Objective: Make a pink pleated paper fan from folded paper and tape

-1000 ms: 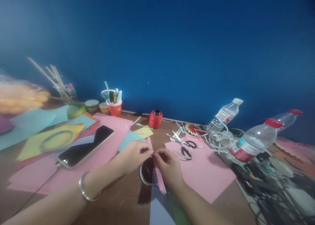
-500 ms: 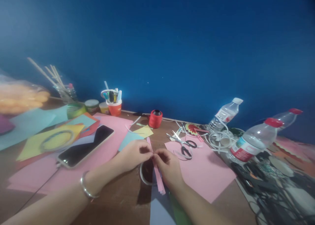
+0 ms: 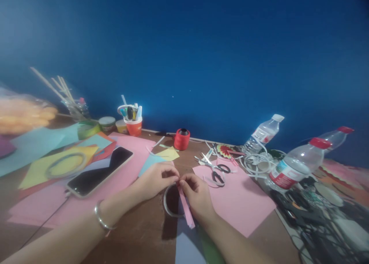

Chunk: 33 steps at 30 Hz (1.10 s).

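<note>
A folded pink paper strip (image 3: 186, 210) slants down toward me between my hands. My right hand (image 3: 198, 196) is closed, its thumb and fingers pinching the strip near its upper part. My left hand (image 3: 157, 179) is closed too, with thumb and fingertips meeting the right fingertips at the strip's top end; the exact grip there is hidden. Beneath the strip lies a tape roll (image 3: 166, 205), partly covered. Light purple paper (image 3: 187, 243) and green paper (image 3: 211, 245) extend under my right wrist.
Scissors (image 3: 215, 167) lie open on a pink sheet (image 3: 242, 208) to the right. A red thread spool (image 3: 182, 139) stands near the blue wall. Plastic bottles (image 3: 300, 166) and cables crowd the right side. At left, a phone (image 3: 100, 173) rests on coloured papers, behind it a pen cup (image 3: 134, 127).
The strip's upper end, which stuck out beyond my fingertips before, now shows much less there. My hands have barely shifted, and both stay together at the strip.
</note>
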Available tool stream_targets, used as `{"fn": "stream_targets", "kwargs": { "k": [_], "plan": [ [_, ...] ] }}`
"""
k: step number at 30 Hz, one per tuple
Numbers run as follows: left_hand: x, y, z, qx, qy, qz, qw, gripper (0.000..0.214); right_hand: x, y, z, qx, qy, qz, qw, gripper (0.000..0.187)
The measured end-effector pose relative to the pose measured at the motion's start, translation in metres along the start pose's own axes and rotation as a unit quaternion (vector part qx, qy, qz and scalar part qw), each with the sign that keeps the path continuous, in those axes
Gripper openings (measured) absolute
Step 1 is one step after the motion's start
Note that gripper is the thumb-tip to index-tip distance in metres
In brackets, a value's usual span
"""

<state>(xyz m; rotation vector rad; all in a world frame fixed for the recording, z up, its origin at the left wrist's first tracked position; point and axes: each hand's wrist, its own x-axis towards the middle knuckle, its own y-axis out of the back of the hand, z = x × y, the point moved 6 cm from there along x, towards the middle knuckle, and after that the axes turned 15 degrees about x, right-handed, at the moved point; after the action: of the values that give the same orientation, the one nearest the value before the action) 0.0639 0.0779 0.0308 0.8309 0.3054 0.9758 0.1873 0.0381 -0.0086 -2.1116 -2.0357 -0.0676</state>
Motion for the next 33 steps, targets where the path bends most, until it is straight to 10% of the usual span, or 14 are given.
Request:
{"fn": "stream_targets", "kwargs": {
  "k": [33],
  "plan": [
    [-0.007,0.001,0.009,0.045,0.003,0.045,0.998,0.013,-0.002,0.004,0.003,-0.052,-0.024,0.042,0.997,0.011]
  ]
}}
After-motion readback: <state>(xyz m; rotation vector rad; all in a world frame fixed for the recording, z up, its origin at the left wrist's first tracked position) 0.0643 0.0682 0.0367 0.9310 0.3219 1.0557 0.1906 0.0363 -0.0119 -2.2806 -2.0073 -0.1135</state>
